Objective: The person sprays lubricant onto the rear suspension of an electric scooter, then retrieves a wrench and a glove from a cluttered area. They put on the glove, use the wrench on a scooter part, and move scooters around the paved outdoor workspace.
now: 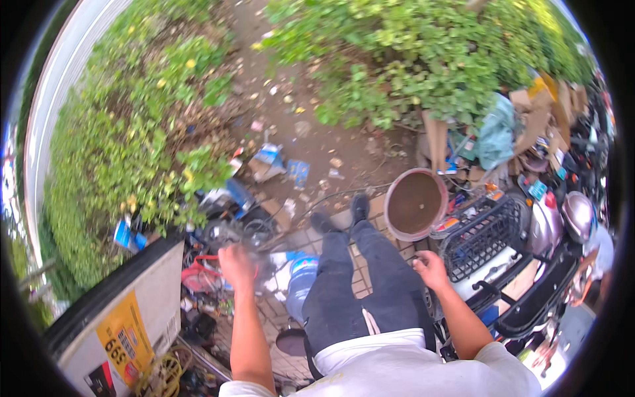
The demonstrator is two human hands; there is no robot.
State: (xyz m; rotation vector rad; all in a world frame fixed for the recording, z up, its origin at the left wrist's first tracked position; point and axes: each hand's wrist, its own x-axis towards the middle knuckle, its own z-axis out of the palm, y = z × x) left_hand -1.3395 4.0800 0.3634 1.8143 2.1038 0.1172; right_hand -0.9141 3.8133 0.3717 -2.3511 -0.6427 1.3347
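Observation:
My left hand (236, 266) is closed in front of me on the left, its fingers partly blurred. A grey, smeared shape (259, 257) lies right beside it; I cannot make out what the hand holds. Red bars or handles (200, 274) show just left of that hand. Out to the right, my right hand (431, 271) hangs with loosely bent fingers and nothing visible in it. It is nearest to a black plastic basket (479, 238). Against my left leg is a large blue water bottle (302, 284).
A round tub (417, 204) of brown contents stands ahead right of my feet. A white board with a yellow sign (126, 337) borders the left. Parked scooters (546, 225) and cardboard (532, 122) crowd the right. Bushes (410, 59) flank a littered dirt path (291, 99).

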